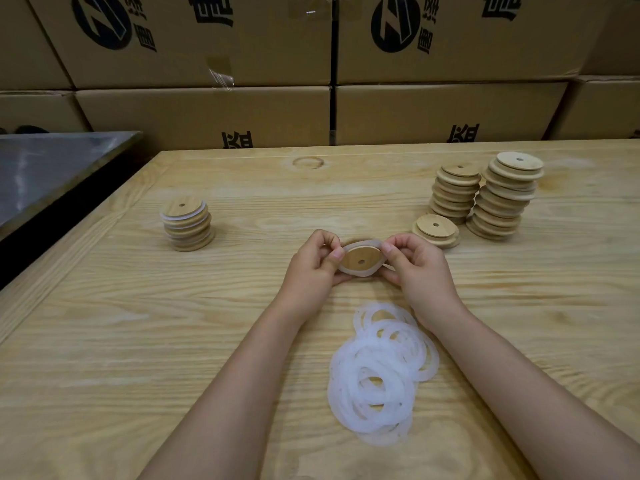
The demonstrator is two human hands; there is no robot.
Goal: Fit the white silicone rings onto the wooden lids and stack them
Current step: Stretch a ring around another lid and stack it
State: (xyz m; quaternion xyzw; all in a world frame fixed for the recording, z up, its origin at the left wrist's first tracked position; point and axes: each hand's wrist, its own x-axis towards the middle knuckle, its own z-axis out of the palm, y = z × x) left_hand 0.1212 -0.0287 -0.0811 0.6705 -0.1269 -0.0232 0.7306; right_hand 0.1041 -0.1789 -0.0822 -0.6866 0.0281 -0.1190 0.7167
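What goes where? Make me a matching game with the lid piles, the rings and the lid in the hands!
Things:
1. ringed lid stack
2. bare lid stacks
3. loose white rings
4. lid getting its ring

Places:
A. nearest the person, between the forearms
B. far right of the table
C. pinched between the left hand and the right hand
D. left side of the table

Pairs: 1-D, 2-B, 3-A, 4-C.

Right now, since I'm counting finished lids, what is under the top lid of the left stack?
Under the top lid sit more wooden lids, white rings showing at some edges, down to the table. Their faces are covered; the count is unclear.
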